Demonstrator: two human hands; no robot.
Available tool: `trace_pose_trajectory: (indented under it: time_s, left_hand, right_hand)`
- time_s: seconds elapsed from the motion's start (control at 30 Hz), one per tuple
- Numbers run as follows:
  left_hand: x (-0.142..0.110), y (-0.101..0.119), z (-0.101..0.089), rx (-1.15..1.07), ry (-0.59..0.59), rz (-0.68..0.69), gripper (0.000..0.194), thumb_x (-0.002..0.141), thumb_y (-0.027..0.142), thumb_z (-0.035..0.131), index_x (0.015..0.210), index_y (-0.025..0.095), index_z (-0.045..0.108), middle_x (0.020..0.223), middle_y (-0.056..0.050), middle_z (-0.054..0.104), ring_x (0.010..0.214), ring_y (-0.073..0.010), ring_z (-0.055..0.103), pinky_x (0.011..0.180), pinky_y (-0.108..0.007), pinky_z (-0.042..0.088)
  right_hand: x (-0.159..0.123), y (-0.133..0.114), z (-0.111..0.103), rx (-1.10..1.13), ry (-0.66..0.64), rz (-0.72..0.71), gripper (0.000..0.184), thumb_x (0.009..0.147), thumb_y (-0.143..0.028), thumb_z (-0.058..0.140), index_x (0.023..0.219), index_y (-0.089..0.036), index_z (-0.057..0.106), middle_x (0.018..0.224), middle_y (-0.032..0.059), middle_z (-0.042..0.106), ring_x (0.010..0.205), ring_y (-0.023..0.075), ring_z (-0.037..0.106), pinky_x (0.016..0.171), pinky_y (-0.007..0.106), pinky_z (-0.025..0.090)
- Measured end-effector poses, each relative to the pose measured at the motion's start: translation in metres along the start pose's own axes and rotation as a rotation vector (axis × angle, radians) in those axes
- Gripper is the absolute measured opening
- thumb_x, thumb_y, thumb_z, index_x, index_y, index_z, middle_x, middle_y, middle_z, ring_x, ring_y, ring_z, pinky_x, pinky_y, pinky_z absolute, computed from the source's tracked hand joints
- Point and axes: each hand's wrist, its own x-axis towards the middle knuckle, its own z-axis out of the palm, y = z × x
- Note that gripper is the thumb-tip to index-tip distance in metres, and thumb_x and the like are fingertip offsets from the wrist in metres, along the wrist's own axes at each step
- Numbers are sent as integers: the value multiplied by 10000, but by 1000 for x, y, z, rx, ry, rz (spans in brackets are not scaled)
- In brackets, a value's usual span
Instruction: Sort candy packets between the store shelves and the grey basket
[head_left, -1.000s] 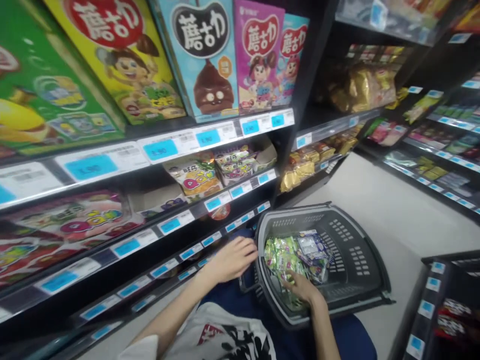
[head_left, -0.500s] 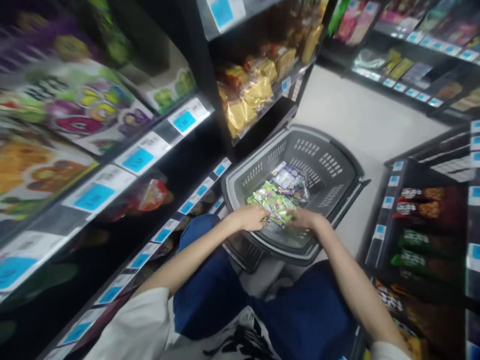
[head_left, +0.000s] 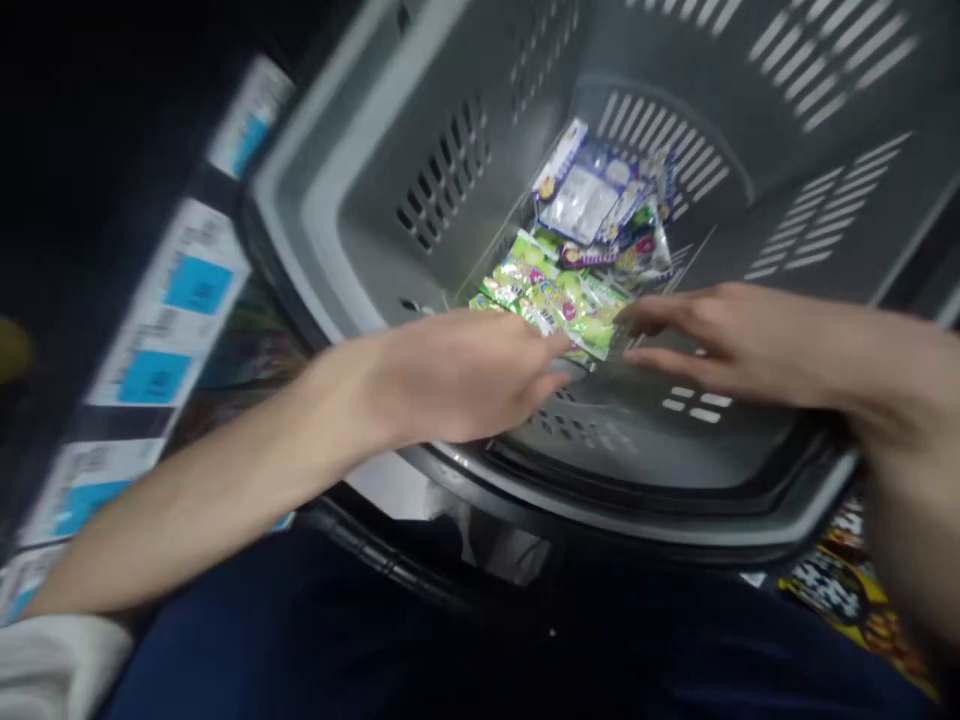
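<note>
Inside the grey shopping basket (head_left: 375, 200), several shiny green snack packets (head_left: 562, 295) lie together near the bottom. Just beyond them are a purple-and-white packet (head_left: 585, 195) and a clear-fronted packet (head_left: 645, 245). My left hand (head_left: 465, 375) reaches over the near left side and covers the lower edge of the green packets. Its thumb stands apart from the fingers; the other fingertips are partly hidden and blurred. From the right comes my right hand (head_left: 720, 330), thumb and fingers spread, with its fingertips at the right edge of the green packets. Whether they touch is unclear.
A shelf edge with blue-and-white price labels (head_left: 180, 290) runs along the left, close to the basket's rim. Yellow-and-black snack bags (head_left: 840, 600) show at lower right. My legs in dark blue (head_left: 375, 640) are below the basket.
My head has come much closer to the basket, so it fills the view. Both hands stay at the green packets inside; most of the surrounding shelves have left the view.
</note>
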Motion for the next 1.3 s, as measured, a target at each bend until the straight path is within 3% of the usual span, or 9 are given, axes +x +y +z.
trace_pose_trajectory:
  time_s: [0.1, 0.23, 0.33, 0.43, 0.63, 0.83, 0.93, 1.17, 1.3]
  left_hand:
    - [-5, 0, -3, -3, -3, -14, 355, 944, 510, 500, 1066, 196, 611, 879, -43, 631, 950, -287, 691, 825, -371, 520]
    - [-7, -2, 0, -69, 80, -78, 340, 897, 539, 581, 974, 210, 613, 821, -31, 611, 923, -283, 694, 785, -352, 525]
    - [-3, -7, 1, -66, 67, -73, 365, 870, 578, 606, 946, 222, 614, 814, -16, 621, 891, -265, 697, 788, -338, 528]
    - [2, -13, 1, -63, 47, -35, 410, 859, 614, 603, 927, 210, 618, 811, 1, 614, 890, -251, 697, 834, -341, 528]
    - [17, -36, 6, -83, 118, -66, 403, 876, 576, 584, 934, 179, 615, 835, 5, 612, 921, -249, 687, 878, -363, 515]
    - [27, -55, 6, -78, 293, -128, 353, 886, 510, 561, 1023, 191, 627, 834, -3, 615, 984, -262, 672, 878, -344, 501]
    - [24, -50, 1, -70, 286, -104, 356, 855, 501, 591, 1047, 205, 643, 817, -6, 631, 968, -265, 673, 867, -338, 497]
    - [11, -22, -9, -68, 132, -39, 398, 813, 523, 640, 1052, 205, 663, 762, 1, 629, 898, -264, 680, 844, -348, 498]
    - [14, -23, -6, -54, 180, -81, 350, 856, 501, 605, 1022, 196, 647, 817, -15, 641, 961, -273, 673, 865, -349, 497]
  right_hand:
    - [1, -1, -4, -35, -126, -18, 677, 960, -671, 312, 1175, -157, 697, 1275, 51, 681, 1082, 196, 681, 898, 312, 511]
    - [-2, -9, -13, -115, -96, 5, 842, 882, -711, 193, 1176, -99, 692, 1326, 46, 649, 1111, 194, 661, 841, 254, 486]
    - [-7, -14, -19, -150, -54, -6, 920, 854, -715, 152, 1232, -51, 663, 1323, 84, 646, 1118, 213, 657, 841, 266, 483]
    - [-11, -18, -21, -146, -13, -20, 878, 886, -711, 217, 1314, -64, 628, 1331, 115, 640, 1127, 227, 658, 884, 291, 490]
    - [-12, -18, -19, -114, -4, -30, 746, 977, -633, 308, 1386, -63, 561, 1206, 117, 696, 1057, 242, 686, 882, 355, 520]
    - [-11, -16, -17, -88, 25, -82, 598, 1003, -573, 409, 1372, -126, 555, 1199, 112, 694, 1026, 241, 690, 887, 360, 537]
    - [-11, -18, -15, -118, 20, -91, 582, 1009, -572, 379, 1343, -134, 564, 1139, 102, 711, 971, 229, 698, 861, 364, 546]
    - [-12, -18, -14, -108, 6, -99, 585, 1009, -570, 389, 1318, -112, 580, 1135, 115, 714, 950, 223, 703, 850, 362, 543]
    - [-12, -22, -16, -133, 7, -72, 604, 1005, -579, 376, 1315, -107, 590, 1101, 101, 730, 892, 192, 708, 813, 338, 526]
